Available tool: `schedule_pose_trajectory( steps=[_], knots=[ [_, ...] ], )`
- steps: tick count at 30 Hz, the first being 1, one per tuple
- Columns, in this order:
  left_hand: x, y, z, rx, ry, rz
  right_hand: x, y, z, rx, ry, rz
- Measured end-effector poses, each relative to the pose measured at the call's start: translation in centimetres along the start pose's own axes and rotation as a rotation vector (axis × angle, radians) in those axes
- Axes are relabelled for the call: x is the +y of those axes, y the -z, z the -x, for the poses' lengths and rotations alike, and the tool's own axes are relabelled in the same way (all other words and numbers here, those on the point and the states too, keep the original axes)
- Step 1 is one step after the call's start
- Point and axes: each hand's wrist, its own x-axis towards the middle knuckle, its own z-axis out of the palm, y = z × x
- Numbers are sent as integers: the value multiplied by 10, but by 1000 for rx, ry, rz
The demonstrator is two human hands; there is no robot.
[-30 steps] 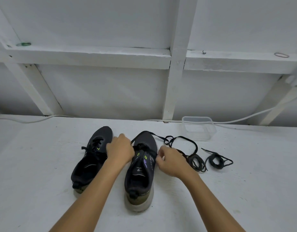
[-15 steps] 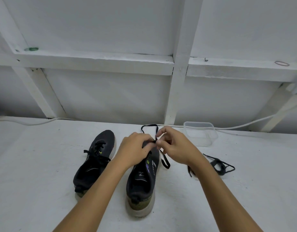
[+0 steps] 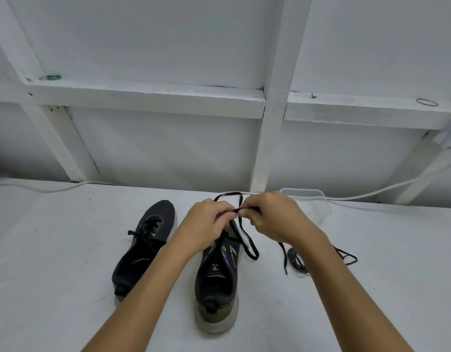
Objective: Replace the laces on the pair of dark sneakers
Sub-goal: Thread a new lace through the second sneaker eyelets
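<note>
Two dark sneakers stand side by side on the white surface, toes pointing away from me. The left sneaker (image 3: 143, 250) has a black lace threaded in it. Above the toe end of the right sneaker (image 3: 216, 278), my left hand (image 3: 206, 222) and my right hand (image 3: 272, 217) meet, both pinching a black lace (image 3: 247, 242). It loops up behind my fingers and hangs down beside the shoe. A second black lace (image 3: 299, 260) lies bundled on the surface to the right, partly hidden by my right forearm.
A clear plastic container (image 3: 318, 201) stands behind my right hand near the wall. A white cable (image 3: 371, 193) runs along the back edge. On the wall ledge lie a green rubber band (image 3: 49, 77) and a red one (image 3: 427, 102).
Both hands rose from the sides of the right sneaker and came together above its toe, lifting the black lace off the surface into a loop.
</note>
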Motion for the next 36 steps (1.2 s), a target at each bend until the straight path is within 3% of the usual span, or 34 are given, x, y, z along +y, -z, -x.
schedule_pose_trajectory(
  steps=[4, 6, 8, 10, 12, 14, 20, 25, 32, 36],
  knots=[
    [-23, 20, 5, 307, 282, -171, 14, 11, 5, -23, -111, -35],
    [-34, 27, 10, 297, 390, -329, 17, 11, 8, -17, -129, -57],
    [-34, 27, 12, 171, 253, -344, 11, 7, 9, 3, -91, -55],
    [-21, 21, 9, 44, 5, -224, -1, 2, 6, 36, -31, -47],
    [-7, 10, 6, -20, -112, -117, -11, -3, 4, 55, 27, -30],
    [-1, 6, 4, 34, -110, -101, -14, -4, 3, 55, 28, -20],
    [-18, 53, -9, 406, -19, -264, 11, 3, 9, 10, -141, -101],
    [-23, 90, -25, 586, 66, -195, 22, -6, 15, -4, -225, -126],
    [-31, 96, -40, 600, 102, -198, 29, -26, 26, -55, -305, -238],
    [-42, 79, -35, 467, 111, -233, 33, -45, 35, -48, -444, -341]
  ],
)
